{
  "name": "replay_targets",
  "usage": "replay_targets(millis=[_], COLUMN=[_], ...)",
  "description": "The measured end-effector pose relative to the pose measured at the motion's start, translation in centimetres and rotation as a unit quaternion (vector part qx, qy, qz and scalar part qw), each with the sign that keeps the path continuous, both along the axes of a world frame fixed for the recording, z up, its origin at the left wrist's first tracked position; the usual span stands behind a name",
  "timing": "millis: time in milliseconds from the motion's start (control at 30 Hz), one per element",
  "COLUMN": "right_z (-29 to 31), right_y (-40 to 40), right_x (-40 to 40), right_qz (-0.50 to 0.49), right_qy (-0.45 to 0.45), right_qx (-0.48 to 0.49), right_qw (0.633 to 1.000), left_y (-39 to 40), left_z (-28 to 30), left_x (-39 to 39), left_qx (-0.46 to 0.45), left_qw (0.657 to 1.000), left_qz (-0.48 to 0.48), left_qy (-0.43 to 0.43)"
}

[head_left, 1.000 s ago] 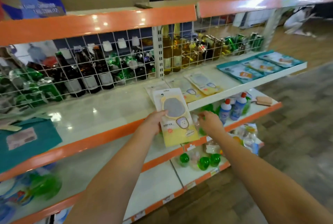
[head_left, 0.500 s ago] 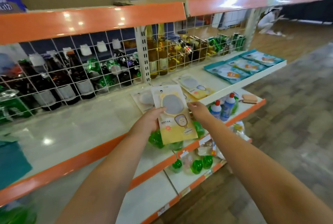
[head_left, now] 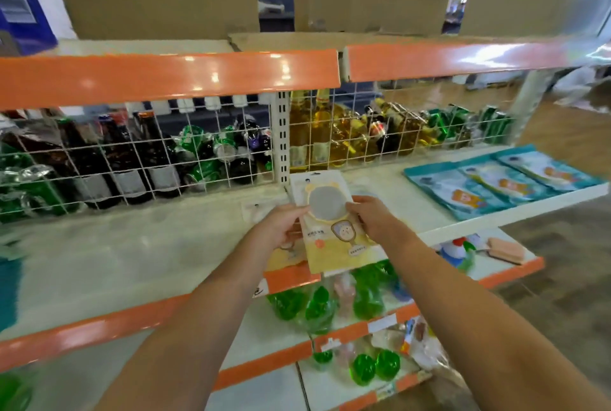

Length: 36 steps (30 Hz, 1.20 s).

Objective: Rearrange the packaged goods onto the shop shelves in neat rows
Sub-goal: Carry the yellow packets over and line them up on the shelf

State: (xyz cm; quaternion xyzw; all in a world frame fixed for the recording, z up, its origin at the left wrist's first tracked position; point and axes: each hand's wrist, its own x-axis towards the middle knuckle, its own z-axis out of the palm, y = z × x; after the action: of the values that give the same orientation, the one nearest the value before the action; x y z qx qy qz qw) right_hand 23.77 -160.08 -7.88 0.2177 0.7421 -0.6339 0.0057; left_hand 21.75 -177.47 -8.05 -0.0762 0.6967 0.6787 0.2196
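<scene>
The left hand [head_left: 281, 225] grips the left edge of a yellow packet [head_left: 334, 232], fingers curled under it and the thumb on its face. The right hand [head_left: 370, 215] pinches the opposite edge, fingers curled over the front beside the round window. Between them the packet is held flat-faced toward the camera, slightly tilted, above the front lip of the middle shelf [head_left: 132, 252].

The packet is a flat card-backed pouch, pale cream at the top and warmer yellow below. A large grey disc sits in a round window near the top, framed by a yellow outline with small ear-like bumps. Below the disc there is a small picture of a hand mirror with a face on it, an orange dot, and short lines of print too blurred to read. A hang hole shows at the top edge.

Another packet [head_left: 284, 255] of the same yellow colour lies partly hidden under the left hand, at the shelf's front edge. To the right, teal packs [head_left: 496, 182] lie in a row on the white shelf. Behind a white wire grid [head_left: 132, 159] stand dark bottles [head_left: 122, 159] and, further right, amber bottles [head_left: 317, 132]. On the shelves below sit green bottles [head_left: 317, 308], and a pink sponge [head_left: 506, 248] lies near the right end.
</scene>
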Motion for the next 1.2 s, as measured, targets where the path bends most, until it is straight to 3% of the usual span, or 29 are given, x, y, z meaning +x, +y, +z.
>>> replay_targets(millis=[167, 300, 433, 567, 800, 967, 1100, 1200], right_z=[-0.2, -1.2, -1.6, -1.7, -2.6, -3.0, -2.9, -2.6], right_y=[1.3, 1.5, 1.4, 1.2, 0.3, 0.0, -0.3, -0.5], right_x=[-3.0, -4.5, -5.4, -5.8, -6.4, -6.8, -6.2, -5.5], right_qz=[0.032, 0.057, 0.076, 0.082, 0.054, 0.051, 0.096, 0.138], right_qy=[-0.001, -0.003, -0.022, -0.020, 0.011, 0.026, 0.028, 0.031], right_qx=[0.076, 0.146, 0.215, 0.283, 0.275, 0.326, 0.416, 0.529], right_qw=[0.997, 0.988, 0.973, 0.955, 0.960, 0.944, 0.904, 0.837], left_y=[-1.1, -1.6, -1.7, -1.7, -1.7, -2.0, -2.1, -2.1], left_z=[-0.8, -1.0, -1.5, -2.2, -3.1, -3.2, -3.1, -2.9], left_x=[-1.5, -1.0, -0.3, -0.3, -1.1, -1.6, -1.4, -1.3], left_qx=[-0.139, -0.319, -0.418, -0.436, -0.429, -0.430, -0.465, -0.507], left_qw=[0.985, 0.932, 0.888, 0.878, 0.877, 0.872, 0.848, 0.815], left_qz=[0.050, 0.046, 0.023, 0.025, 0.005, 0.002, -0.030, -0.058], left_qy=[0.090, 0.165, 0.192, 0.196, 0.216, 0.234, 0.252, 0.275])
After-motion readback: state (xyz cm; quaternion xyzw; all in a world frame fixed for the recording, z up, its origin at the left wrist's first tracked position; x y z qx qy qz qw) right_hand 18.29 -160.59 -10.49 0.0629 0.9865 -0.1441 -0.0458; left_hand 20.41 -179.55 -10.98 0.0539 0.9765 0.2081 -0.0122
